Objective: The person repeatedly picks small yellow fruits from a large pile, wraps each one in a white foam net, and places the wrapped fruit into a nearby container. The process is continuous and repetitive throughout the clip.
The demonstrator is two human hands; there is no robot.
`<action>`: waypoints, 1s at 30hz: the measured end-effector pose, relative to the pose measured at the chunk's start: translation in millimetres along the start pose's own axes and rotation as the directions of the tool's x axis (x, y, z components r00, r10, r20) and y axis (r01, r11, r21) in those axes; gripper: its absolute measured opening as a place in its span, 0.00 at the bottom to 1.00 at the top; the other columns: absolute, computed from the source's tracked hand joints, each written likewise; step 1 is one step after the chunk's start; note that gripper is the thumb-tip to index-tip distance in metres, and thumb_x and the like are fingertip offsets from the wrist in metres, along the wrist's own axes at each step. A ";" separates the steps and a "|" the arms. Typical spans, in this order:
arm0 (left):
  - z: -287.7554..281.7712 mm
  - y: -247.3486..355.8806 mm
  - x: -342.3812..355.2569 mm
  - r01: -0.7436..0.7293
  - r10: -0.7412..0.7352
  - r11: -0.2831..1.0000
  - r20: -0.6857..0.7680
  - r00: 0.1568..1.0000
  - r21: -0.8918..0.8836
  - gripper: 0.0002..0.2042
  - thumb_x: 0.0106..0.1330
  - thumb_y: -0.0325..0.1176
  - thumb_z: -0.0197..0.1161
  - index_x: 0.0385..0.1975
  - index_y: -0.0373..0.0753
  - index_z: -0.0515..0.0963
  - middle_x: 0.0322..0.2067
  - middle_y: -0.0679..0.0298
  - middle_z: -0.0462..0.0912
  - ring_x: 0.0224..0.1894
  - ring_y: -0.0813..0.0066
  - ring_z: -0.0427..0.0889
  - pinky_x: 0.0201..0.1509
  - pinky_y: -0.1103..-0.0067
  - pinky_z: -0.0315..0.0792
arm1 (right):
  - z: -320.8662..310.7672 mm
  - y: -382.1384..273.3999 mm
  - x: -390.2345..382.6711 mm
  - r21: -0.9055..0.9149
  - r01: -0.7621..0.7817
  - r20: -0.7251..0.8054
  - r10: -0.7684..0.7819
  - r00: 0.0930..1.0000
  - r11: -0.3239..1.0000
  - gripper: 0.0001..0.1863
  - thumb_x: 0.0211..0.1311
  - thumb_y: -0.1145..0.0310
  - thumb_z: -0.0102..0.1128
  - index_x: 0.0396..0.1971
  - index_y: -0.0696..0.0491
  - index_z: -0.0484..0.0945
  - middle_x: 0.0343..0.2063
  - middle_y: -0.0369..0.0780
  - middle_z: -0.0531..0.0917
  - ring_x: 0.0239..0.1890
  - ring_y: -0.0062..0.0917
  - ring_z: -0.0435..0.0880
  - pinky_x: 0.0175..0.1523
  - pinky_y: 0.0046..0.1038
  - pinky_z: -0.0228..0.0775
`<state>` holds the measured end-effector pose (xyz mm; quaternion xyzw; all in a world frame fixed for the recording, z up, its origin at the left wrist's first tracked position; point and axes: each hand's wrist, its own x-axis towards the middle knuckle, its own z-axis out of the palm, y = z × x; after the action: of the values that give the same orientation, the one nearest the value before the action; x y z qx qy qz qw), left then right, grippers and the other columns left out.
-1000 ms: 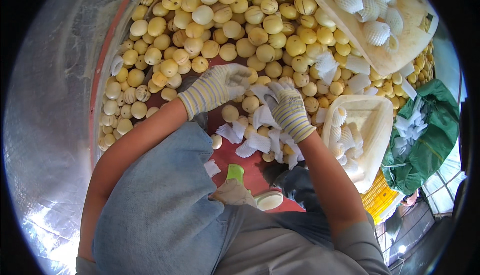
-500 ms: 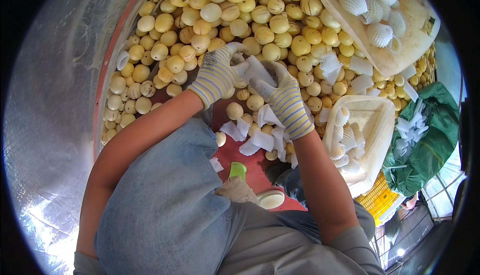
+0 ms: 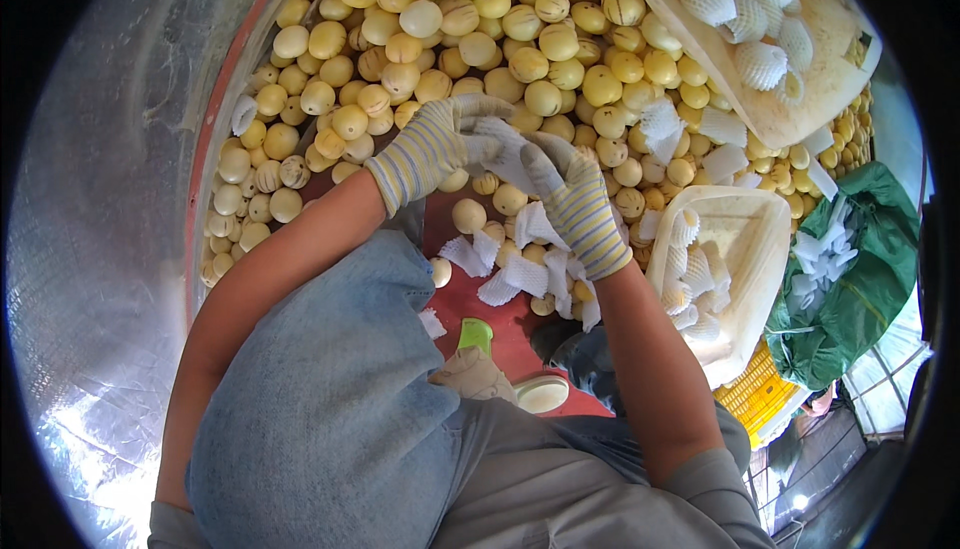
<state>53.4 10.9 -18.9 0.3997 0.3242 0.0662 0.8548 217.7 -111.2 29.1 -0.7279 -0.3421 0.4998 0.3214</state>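
Both my hands wear knit gloves with yellow and grey stripes. Between them is a white foam net sleeve (image 3: 507, 152), held above the heap of yellow fruits. My left hand (image 3: 428, 147) is closed on its left end, thumb and fingers pinching it. On its other side, the bent fingers of my right hand (image 3: 572, 194) grip the sleeve. Whether a fruit is inside it I cannot tell. The fruits (image 3: 400, 79) are round, some with dark stripes, like pepino melons. Loose foam sleeves (image 3: 525, 274) lie among several fruits just below my hands.
At the upper right a pale plastic tub (image 3: 665, 29) holds sleeved fruits. A smaller white tub (image 3: 750, 319) with more stands by my right forearm. Beyond it are a green sack (image 3: 880, 249) of foam sleeves and a yellow crate (image 3: 755, 394). A red-edged sheet borders the heap on the left.
My left hand has shifted left and slightly down. The foam sleeve has turned and looks narrower between my hands. My right hand has moved only slightly.
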 end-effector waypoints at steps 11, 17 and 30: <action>-4.7 -3.7 1.5 0.068 -0.065 0.998 -0.175 0.982 0.011 0.25 0.62 0.29 0.69 0.60 0.34 0.71 0.46 0.61 0.82 0.42 0.75 0.84 0.35 0.83 0.82 | 5.3 106.2 -74.9 -0.798 0.146 0.204 0.035 0.978 0.585 0.17 0.56 0.67 0.61 0.47 0.52 0.75 0.41 0.46 0.79 0.45 0.44 0.79 0.48 0.42 0.72; -10.8 -4.3 1.7 0.049 -0.031 0.997 -0.288 0.957 0.057 0.25 0.61 0.30 0.69 0.59 0.34 0.72 0.46 0.61 0.82 0.42 0.75 0.84 0.36 0.84 0.81 | 10.7 120.0 -65.0 -0.594 -0.137 0.043 0.202 0.978 0.792 0.17 0.61 0.68 0.57 0.51 0.52 0.76 0.51 0.48 0.79 0.53 0.46 0.77 0.55 0.42 0.71; -15.9 -8.2 -2.7 0.075 -0.044 0.993 -0.321 0.946 0.086 0.24 0.63 0.32 0.67 0.58 0.34 0.72 0.45 0.60 0.83 0.42 0.76 0.83 0.36 0.84 0.80 | 46.1 101.3 -33.0 -0.760 -0.014 0.065 0.098 0.993 0.650 0.29 0.55 0.59 0.65 0.56 0.53 0.68 0.50 0.50 0.75 0.46 0.46 0.80 0.49 0.43 0.73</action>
<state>40.4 14.6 -31.0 0.4147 0.4726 0.0881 0.7726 183.1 -189.1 -49.8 -0.7797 -0.5124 0.3570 -0.0451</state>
